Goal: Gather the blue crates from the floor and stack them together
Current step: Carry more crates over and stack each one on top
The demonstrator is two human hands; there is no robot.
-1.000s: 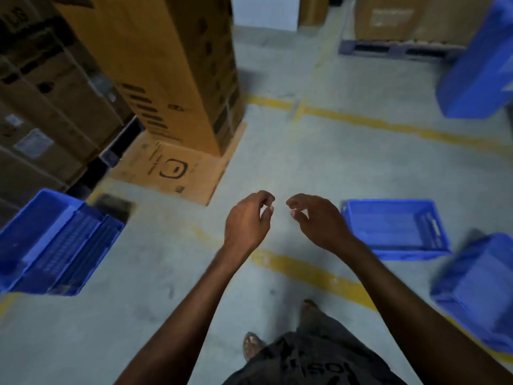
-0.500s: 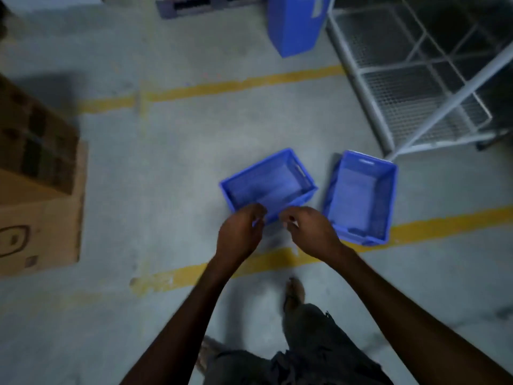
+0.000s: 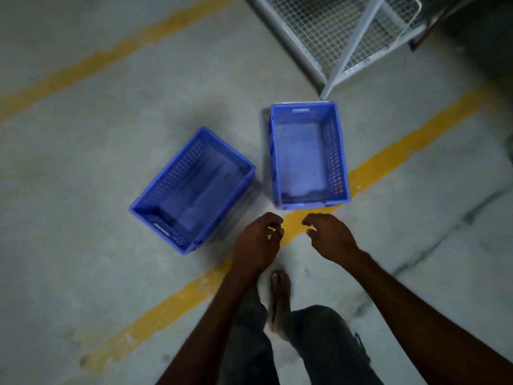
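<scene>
Fingers (image 3: 273, 218) of both hands loosely curled, empty, near blue crates (image 3: 308, 154)

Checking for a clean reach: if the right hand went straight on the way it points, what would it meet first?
Probably the near rim of the upright blue crate, just ahead of the right hand; depth is unclear.

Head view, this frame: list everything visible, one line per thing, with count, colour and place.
blue crates: 2, blue, empty, upright on the floor ahead; left crate skewed, right crate beside it, apart
floor lines: 2, yellow, diagonal; nearer one runs under the right crate
wire-mesh rack: 1, white-grey, top right, corner near the right crate
concrete floor: 1, grey, cracked at right
foot: 1, bottom centre
trousers: dark, bottom
hands: 2, empty, fingers curled, just short of the crates; left hand, right hand
</scene>
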